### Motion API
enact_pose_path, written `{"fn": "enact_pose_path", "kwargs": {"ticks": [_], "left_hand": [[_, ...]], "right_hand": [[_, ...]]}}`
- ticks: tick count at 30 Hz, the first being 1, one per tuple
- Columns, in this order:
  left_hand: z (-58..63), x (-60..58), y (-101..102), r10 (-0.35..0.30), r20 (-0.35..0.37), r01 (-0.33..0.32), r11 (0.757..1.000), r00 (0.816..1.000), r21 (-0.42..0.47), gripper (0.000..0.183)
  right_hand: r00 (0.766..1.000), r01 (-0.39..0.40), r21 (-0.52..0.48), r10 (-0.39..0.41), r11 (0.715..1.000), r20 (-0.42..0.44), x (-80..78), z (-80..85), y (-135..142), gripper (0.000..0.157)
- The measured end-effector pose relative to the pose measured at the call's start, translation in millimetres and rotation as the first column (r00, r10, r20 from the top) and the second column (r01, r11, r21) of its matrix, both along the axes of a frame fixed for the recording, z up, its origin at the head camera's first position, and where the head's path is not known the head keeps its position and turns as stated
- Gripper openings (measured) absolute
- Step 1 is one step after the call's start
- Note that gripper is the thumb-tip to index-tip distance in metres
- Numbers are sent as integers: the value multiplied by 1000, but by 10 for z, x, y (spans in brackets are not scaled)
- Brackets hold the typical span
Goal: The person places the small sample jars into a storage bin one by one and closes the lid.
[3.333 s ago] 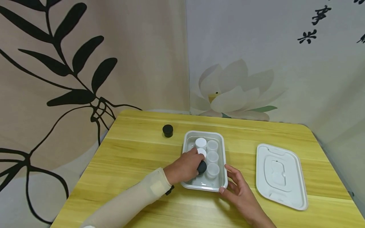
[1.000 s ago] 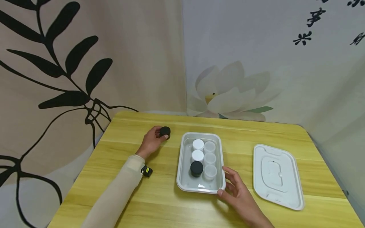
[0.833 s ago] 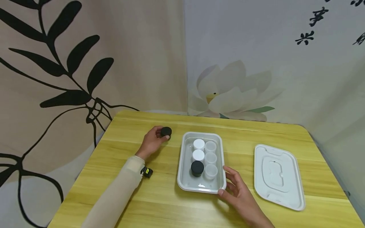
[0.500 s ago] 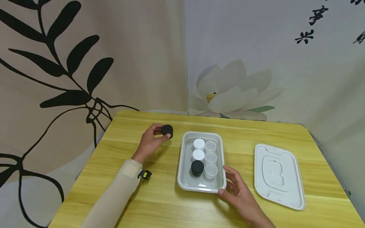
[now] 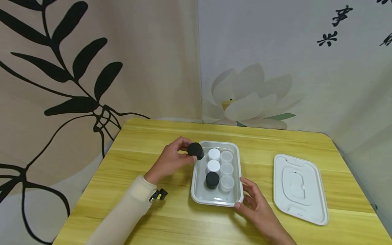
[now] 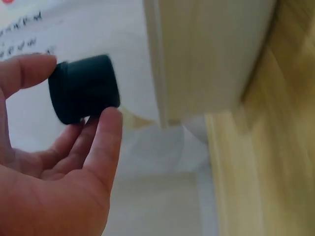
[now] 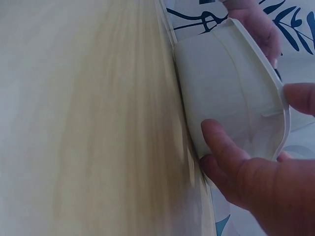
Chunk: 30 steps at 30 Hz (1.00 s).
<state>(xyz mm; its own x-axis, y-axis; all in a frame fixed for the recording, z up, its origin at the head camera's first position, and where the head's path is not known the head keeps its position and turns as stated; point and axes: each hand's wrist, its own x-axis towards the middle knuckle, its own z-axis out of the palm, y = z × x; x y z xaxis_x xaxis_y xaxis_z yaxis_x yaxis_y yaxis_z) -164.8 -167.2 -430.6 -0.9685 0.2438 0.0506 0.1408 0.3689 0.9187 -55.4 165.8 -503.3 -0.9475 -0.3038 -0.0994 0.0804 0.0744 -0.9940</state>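
My left hand (image 5: 171,160) pinches a small black jar (image 6: 83,88) between thumb and fingers, over the left rim of a white plastic box (image 5: 196,194). In the left wrist view, the thumb is on one end and the fingers on its side. Inside the box, a column of two white-lidded jars (image 5: 213,166) and a black-lidded jar (image 5: 212,180) stands beside a column of three translucent-lidded jars (image 5: 227,183). My right hand (image 5: 260,211) holds the box at its near right corner; in the right wrist view its fingers press the outer wall (image 7: 211,83), thumb at the rim.
The box's white lid (image 5: 301,189) lies flat on the wooden table (image 5: 147,217), to the right of my right hand. Printed curtains (image 5: 159,61) hang behind the table's far edge. A small camera (image 5: 158,195) is strapped to my left wrist.
My left hand let go of the black-lidded jar inside the box, reached to the black jar at the table's far left, lifted it and carried it right over the box's rim. The right hand stayed put.
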Motion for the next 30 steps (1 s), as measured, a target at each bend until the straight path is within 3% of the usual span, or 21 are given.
{"fn": "enact_pose_path", "kwargs": {"ticks": [6,14,18,26,30], "left_hand": [[101,135,231,-159,44,163,983,986,-82,46],[110,219,407,-309,119,324,935,944,-144,46],[103,236,438,-359,136,381,902,923,-205,44],[92,241,504,-463,134,478,804,876,-354,42],[99,242,533,-483,149,501,776,863,-384,40]], "right_hand": [[1000,9,8,-9,1000,4,1,20,-1,78],[1000,-3,-5,3,1000,1,0,9,0,79],[1000,-8,-11,8,1000,-7,0,-3,5,79],[1000,-3,-5,3,1000,-10,-1,-1,5,80],[1000,-3,-8,3,1000,-9,-2,-3,4,80]]}}
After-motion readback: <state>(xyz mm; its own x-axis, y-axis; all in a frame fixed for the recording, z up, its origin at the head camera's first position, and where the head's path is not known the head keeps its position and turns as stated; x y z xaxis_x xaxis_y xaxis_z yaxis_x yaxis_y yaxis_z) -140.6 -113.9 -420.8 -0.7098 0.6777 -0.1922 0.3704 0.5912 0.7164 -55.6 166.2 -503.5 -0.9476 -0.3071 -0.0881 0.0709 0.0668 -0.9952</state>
